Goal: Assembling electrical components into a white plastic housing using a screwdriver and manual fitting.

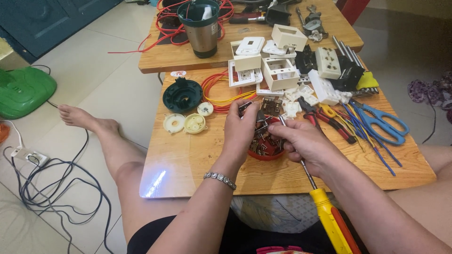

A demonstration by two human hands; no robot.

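Step in hand: screw fitting. Left hand (240,127) pinched small metal part (246,107) over red bowl (266,153); right hand (306,141) gripped yellow-handled screwdriver (325,211). Next likely: seat tip squarely.

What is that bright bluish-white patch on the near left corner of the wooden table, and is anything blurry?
Head view: the patch is glare, light reflecting off the glossy low wooden table. Lighting is soft and even, with faint shadows. The left hand, right hand and yellow-handled screwdriver look sharp. The table edges bow slightly, a sign of wide-angle distortion.
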